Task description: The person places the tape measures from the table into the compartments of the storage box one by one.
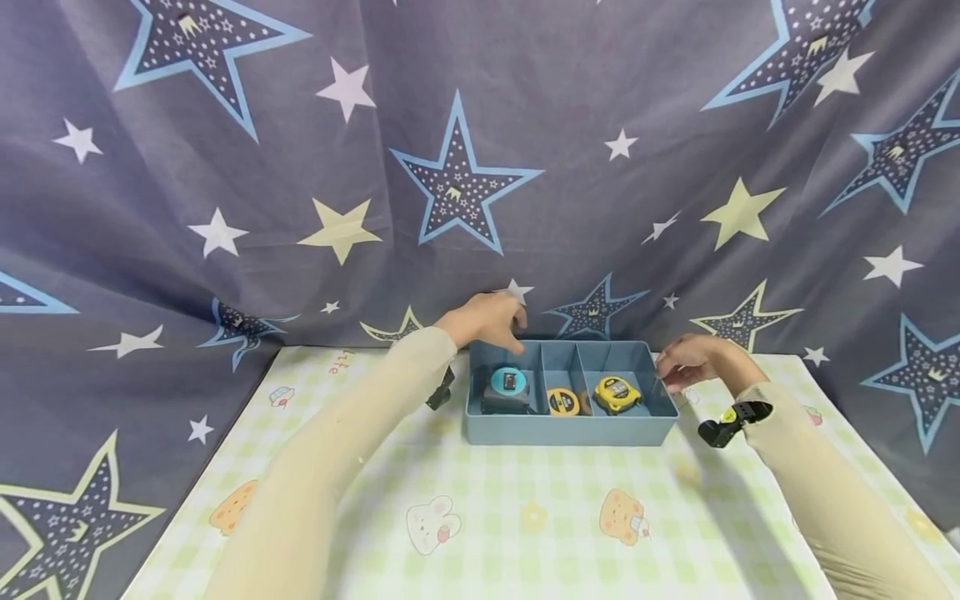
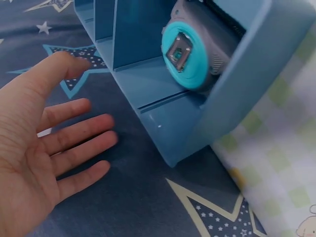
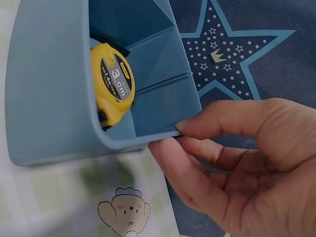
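Observation:
A blue-grey divided box (image 1: 570,431) stands at the back of the table, split into three compartments. The left one holds a grey tape measure with a turquoise face (image 1: 508,382). In the narrow middle one lies a small orange-yellow tape measure (image 1: 563,402), and the right one has a yellow tape measure (image 3: 111,79) marked 3.0m. My right hand (image 3: 232,158) pinches the box's right end wall at the rim between thumb and fingers. Beyond the back left corner is my left hand (image 2: 59,143), its fingers loosely spread and apart from the box in the left wrist view.
A green-and-white checked tablecloth (image 1: 532,550) with cartoon animals covers the table. Directly behind the box hangs a dark blue star-patterned curtain (image 1: 570,217). Black straps with small devices (image 1: 723,427) sit on both wrists.

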